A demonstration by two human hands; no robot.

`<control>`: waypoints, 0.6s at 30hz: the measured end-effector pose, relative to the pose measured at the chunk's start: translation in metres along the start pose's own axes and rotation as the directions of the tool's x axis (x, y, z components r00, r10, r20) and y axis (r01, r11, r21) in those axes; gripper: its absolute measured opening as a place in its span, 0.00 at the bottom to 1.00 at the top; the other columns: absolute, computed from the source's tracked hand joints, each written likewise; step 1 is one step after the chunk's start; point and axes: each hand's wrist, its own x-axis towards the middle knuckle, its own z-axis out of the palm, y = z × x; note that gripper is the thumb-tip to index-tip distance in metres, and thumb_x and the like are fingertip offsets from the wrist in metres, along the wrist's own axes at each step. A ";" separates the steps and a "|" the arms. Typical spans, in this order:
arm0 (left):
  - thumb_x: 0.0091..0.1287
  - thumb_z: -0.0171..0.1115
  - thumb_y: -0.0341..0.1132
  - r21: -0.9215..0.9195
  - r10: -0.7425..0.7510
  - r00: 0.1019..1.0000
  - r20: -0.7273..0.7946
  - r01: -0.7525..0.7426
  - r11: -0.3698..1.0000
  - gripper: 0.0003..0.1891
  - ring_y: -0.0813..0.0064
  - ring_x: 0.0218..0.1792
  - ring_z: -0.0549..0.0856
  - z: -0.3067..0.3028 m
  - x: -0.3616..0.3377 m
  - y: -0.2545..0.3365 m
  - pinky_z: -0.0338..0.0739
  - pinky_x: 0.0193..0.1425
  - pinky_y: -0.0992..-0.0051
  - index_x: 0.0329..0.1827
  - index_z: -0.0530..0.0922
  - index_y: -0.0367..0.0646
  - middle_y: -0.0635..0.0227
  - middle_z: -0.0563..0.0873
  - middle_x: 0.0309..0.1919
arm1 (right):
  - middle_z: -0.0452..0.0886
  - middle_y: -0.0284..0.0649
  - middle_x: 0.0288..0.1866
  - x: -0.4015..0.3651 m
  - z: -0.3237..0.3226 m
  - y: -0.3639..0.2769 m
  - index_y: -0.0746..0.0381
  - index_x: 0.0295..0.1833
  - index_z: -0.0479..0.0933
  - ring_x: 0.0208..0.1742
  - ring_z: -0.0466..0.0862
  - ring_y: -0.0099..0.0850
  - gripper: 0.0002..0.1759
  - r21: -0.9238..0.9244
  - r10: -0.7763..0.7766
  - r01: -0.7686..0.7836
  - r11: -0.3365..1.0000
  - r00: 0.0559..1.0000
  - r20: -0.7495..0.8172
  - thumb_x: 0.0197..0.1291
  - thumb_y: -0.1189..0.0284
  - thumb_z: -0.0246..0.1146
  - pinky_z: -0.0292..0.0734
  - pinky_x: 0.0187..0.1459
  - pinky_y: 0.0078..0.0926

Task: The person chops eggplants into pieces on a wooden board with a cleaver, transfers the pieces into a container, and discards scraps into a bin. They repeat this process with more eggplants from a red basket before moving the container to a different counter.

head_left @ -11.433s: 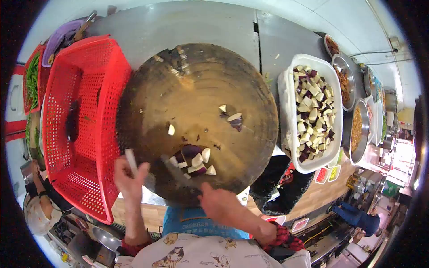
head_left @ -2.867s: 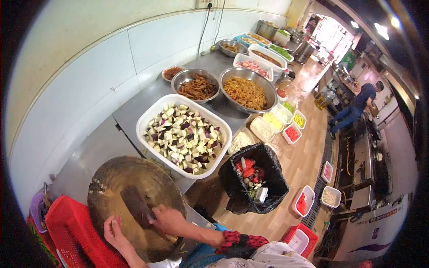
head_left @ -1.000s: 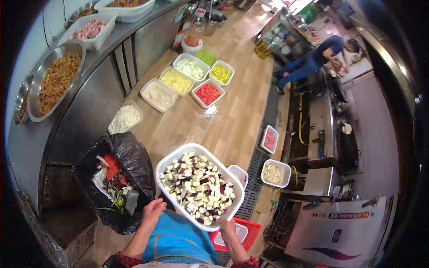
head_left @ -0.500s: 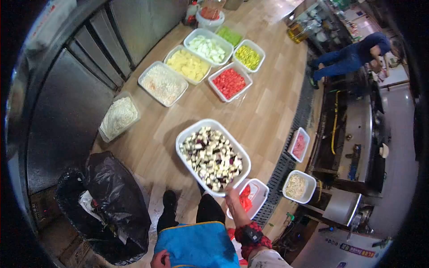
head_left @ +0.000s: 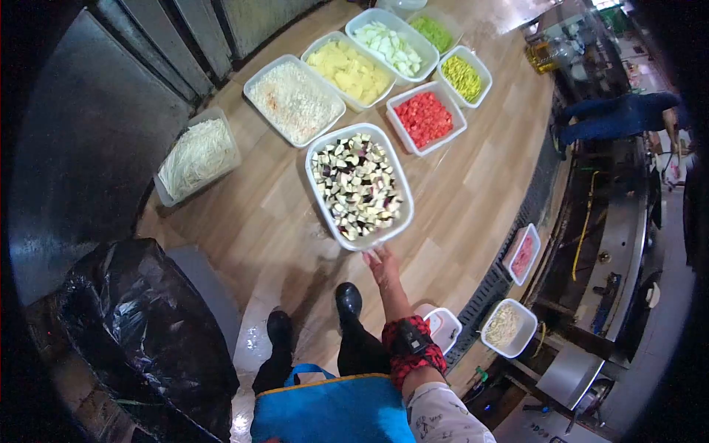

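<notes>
A white tub of diced purple-and-white eggplant (head_left: 357, 188) rests on the wood-look floor (head_left: 473, 173), close to the tubs of shredded white food (head_left: 294, 100) and chopped red pieces (head_left: 423, 119). My right hand (head_left: 379, 264) reaches forward to the tub's near rim, fingertips at the edge and fingers apart, not wrapped round it. Of my left hand (head_left: 273, 441), only a sliver shows at the bottom edge, and its fingers are hidden. A blue apron (head_left: 332, 410) covers my lap.
Further tubs hold yellow slices (head_left: 351, 70), pale green slices (head_left: 388, 46), yellow-green pieces (head_left: 462, 77) and pale strands (head_left: 198, 156). A black bag (head_left: 148, 332) stands left. A drain grate (head_left: 509, 247) runs right, past tubs of meat (head_left: 523, 255) and sprouts (head_left: 504, 326). A person (head_left: 617, 118) bends at the upper right.
The eggplant tub has moved forward, nearer the other tubs, and my right hand has gone forward with it. Its fingers have opened at the rim. My left hand has mostly left the view.
</notes>
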 end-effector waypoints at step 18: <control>0.62 0.61 0.38 -0.497 0.142 0.984 0.105 -0.072 0.865 0.12 0.62 0.35 0.87 -0.078 -0.036 -0.068 0.81 0.43 0.67 0.44 0.83 0.42 0.57 0.87 0.33 | 0.83 0.49 0.50 -0.435 0.142 0.018 0.65 0.66 0.66 0.41 0.87 0.37 0.24 -0.801 0.479 -0.002 0.598 0.803 0.355 0.65 0.71 0.56 0.83 0.37 0.28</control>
